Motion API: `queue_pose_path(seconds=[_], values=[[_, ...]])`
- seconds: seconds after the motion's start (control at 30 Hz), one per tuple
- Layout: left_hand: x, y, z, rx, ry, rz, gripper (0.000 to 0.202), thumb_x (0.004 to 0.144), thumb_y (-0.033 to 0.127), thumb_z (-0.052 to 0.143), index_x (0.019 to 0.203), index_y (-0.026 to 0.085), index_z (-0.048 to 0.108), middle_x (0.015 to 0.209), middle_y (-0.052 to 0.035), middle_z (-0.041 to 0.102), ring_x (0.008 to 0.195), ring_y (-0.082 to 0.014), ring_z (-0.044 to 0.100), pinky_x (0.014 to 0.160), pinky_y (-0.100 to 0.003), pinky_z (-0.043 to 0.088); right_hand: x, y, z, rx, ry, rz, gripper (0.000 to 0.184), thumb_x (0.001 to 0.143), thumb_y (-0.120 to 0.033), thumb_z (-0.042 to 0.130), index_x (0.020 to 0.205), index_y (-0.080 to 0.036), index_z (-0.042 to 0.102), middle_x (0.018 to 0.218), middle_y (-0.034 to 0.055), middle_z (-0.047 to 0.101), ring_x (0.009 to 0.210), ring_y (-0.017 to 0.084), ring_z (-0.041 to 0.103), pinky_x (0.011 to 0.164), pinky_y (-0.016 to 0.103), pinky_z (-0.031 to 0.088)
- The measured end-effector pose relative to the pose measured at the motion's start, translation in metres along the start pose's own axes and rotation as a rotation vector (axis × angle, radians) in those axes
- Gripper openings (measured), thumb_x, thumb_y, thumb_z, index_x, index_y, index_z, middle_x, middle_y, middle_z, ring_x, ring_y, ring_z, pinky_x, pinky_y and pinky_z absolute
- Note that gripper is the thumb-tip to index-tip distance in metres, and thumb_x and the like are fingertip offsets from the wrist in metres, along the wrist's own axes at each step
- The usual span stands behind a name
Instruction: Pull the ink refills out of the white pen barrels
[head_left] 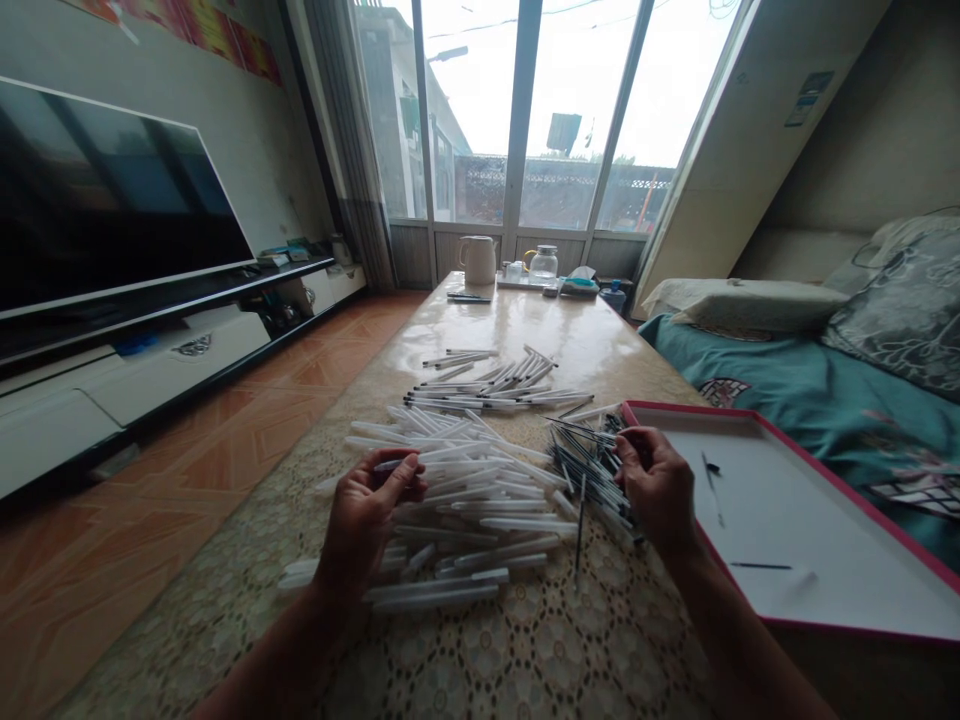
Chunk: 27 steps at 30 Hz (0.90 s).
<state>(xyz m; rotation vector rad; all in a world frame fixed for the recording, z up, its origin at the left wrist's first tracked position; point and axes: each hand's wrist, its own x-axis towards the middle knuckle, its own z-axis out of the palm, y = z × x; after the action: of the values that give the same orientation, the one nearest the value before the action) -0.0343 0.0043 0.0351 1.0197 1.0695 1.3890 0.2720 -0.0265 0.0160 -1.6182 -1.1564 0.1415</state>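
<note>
My left hand [373,505] is closed, thumb against fingers, over a heap of white translucent pen barrels [465,505]. Between its fingertips shows a pale pen barrel [386,465], mostly hidden by the fingers. My right hand [657,485] pinches a thin pen refill [592,432] whose length points left. Below that hand lies a pile of dark-tipped pen refills [589,470], touching the right side of the barrel heap. Beyond the heap, pens with dark ends [495,385] lie in a loose group.
On the right, a white tray with a red rim [757,415] holds a couple of loose refills [761,566]. A kettle [478,262], a glass jug [545,263] and a tissue pack [579,283] stand at the table's far end. A teal-covered seat [720,365] runs alongside.
</note>
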Motion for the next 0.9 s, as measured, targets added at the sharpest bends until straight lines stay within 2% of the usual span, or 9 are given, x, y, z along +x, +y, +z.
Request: queue_pose_path(seconds=[0.07,0.17,0.27,0.33,0.53,0.63,0.73,0.83,0.9], values=[[0.0,-0.002,0.0,0.137,-0.03,0.087,0.027,0.064,0.031,0.08,0.085,0.016,0.07,0.064,-0.0011,0.07,0.056,-0.0163,0.063,0.054,-0.025,0.05,0.003,0.004,-0.002,-0.168,0.105,-0.026,0.03,0.085,-0.042,0.054,0.096,-0.015,0.061,0.083,0.0101,0.065,0.046,0.014,0.053,0.048,0.029,0.045],[0.0,-0.007,0.0,0.426,-0.071,0.317,0.019,0.072,0.028,0.074,0.089,0.02,0.074,0.081,-0.0044,0.073,0.073,-0.0205,0.065,0.065,-0.029,0.051,0.002,0.006,0.0,-0.272,0.186,-0.112,0.031,0.084,-0.038,0.052,0.099,-0.012,0.063,0.098,0.0154,0.061,0.049,0.013,0.051,0.056,0.033,0.048],[0.004,-0.011,-0.002,0.69,-0.078,0.578,0.019,0.076,0.024,0.069,0.094,0.024,0.075,0.094,-0.0061,0.072,0.091,-0.0248,0.062,0.083,-0.035,0.047,-0.001,0.008,0.007,-0.247,0.158,-0.173,0.029,0.085,-0.035,0.051,0.1,-0.012,0.062,0.108,0.0169,0.057,0.047,0.011,0.047,0.058,0.033,0.049],[0.006,-0.014,-0.004,0.805,-0.065,0.675,0.021,0.077,0.023,0.067,0.096,0.024,0.075,0.094,-0.0073,0.071,0.094,-0.0268,0.06,0.087,-0.039,0.045,-0.004,0.01,0.012,-0.227,0.106,-0.187,0.028,0.086,-0.035,0.05,0.102,-0.013,0.061,0.109,0.0164,0.056,0.046,0.01,0.045,0.056,0.033,0.049],[0.007,-0.017,-0.007,0.954,-0.072,0.737,0.021,0.077,0.023,0.066,0.096,0.023,0.072,0.094,-0.0076,0.07,0.093,-0.028,0.059,0.085,-0.041,0.045,-0.013,-0.001,0.02,-0.073,0.008,-0.153,0.028,0.089,-0.039,0.048,0.101,-0.015,0.059,0.107,0.0148,0.059,0.056,0.015,0.056,0.052,0.031,0.05],[0.005,-0.017,-0.005,0.965,-0.099,0.758,0.019,0.077,0.024,0.066,0.095,0.022,0.072,0.094,-0.0079,0.07,0.091,-0.028,0.059,0.083,-0.04,0.045,-0.012,-0.015,0.023,-0.041,-0.186,-0.059,0.028,0.091,-0.037,0.045,0.102,-0.015,0.057,0.099,0.0123,0.065,0.05,0.014,0.06,0.048,0.028,0.048],[0.004,-0.017,-0.003,0.946,-0.101,0.771,0.018,0.079,0.024,0.064,0.094,0.02,0.072,0.093,-0.0089,0.07,0.092,-0.0284,0.059,0.083,-0.04,0.044,-0.002,-0.024,0.033,-0.165,-0.349,-0.064,0.021,0.087,-0.029,0.05,0.098,-0.015,0.06,0.095,0.01,0.067,0.061,0.016,0.064,0.054,0.027,0.049],[0.004,-0.017,-0.003,0.919,-0.074,0.77,0.016,0.081,0.024,0.062,0.093,0.02,0.071,0.092,-0.0092,0.07,0.091,-0.0284,0.059,0.084,-0.041,0.044,0.021,-0.022,0.046,-0.344,-0.404,-0.117,0.01,0.079,-0.019,0.06,0.086,-0.015,0.065,0.09,0.0102,0.067,0.08,0.021,0.064,0.07,0.03,0.049],[0.004,-0.016,-0.004,0.905,-0.064,0.763,0.015,0.081,0.023,0.062,0.091,0.02,0.071,0.091,-0.0087,0.07,0.091,-0.0282,0.06,0.084,-0.041,0.044,0.042,-0.016,0.054,-0.467,-0.409,-0.136,0.013,0.079,-0.017,0.06,0.091,-0.013,0.065,0.097,0.014,0.065,0.091,0.024,0.062,0.078,0.032,0.047]])
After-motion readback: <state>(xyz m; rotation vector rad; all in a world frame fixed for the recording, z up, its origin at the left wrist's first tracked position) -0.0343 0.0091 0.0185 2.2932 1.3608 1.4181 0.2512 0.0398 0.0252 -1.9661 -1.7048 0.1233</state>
